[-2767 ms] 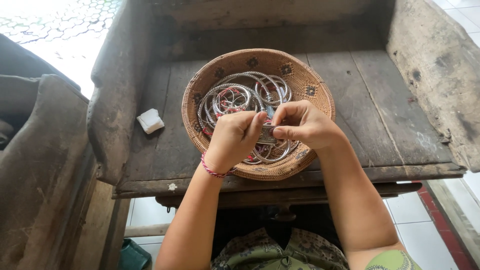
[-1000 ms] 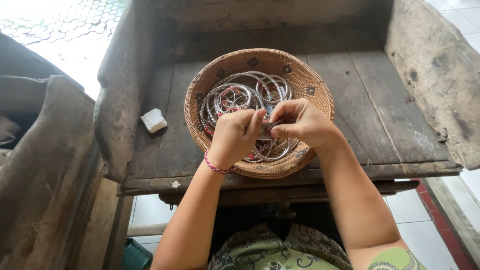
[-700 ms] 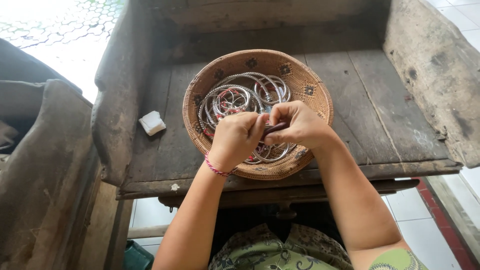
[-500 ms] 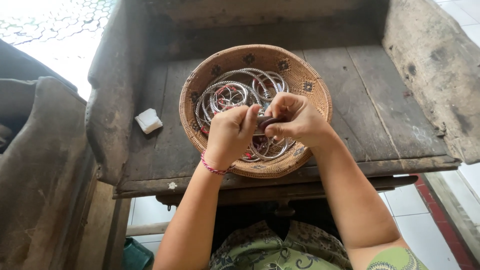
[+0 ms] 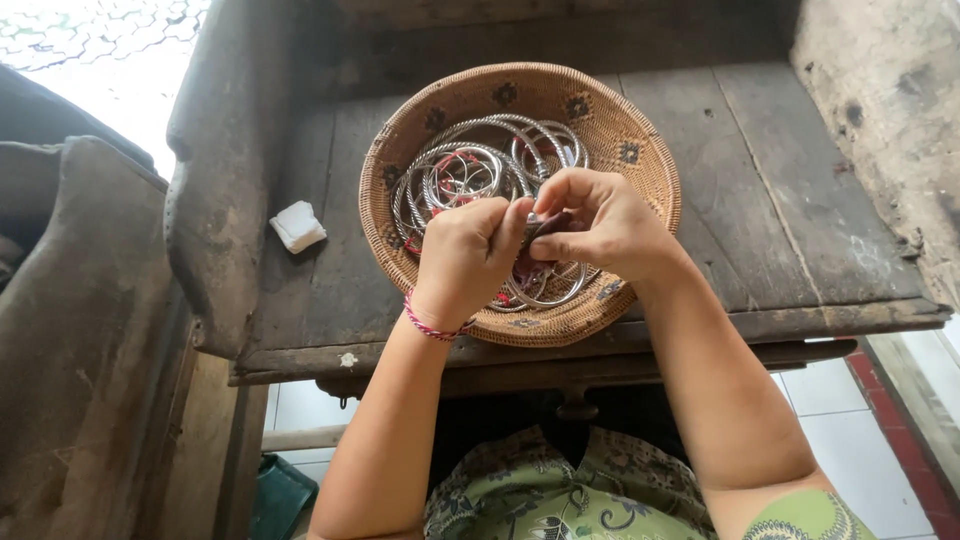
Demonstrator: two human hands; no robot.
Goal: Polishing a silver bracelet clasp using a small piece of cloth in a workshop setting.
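- Left hand curled into a loose fist over the near half of the woven basket, thumb and forefinger pinched onto a small dark piece; red-and-white cord bracelet on that wrist.
- Right hand closed from the other side, fingertips pressed on the same small piece, knuckles turned up toward the camera.
- Small piece caught between the two hands, just above the basket's contents; long axis roughly left to right, one end in each grip. Too small and too covered by fingers to tell what kind of piece.
- Neither hand nearer than the other: both already touching, meeting head-on at the basket's middle.
- Silver metal bangles piled loose in the basket, mostly on the far and left side, with bits of red among them; some rings partly under the hands.
- Basket set on the old wooden table, near the front edge and roughly mid-width, rim just short of the edge.
- Small white block lying alone toward the table's left edge, well apart from basket and hands.
- Raised, worn wooden sides along the table's left, right and far edges; pale tiled floor below on the right.
- Green patterned clothing at the bottom, below the table's front edge.
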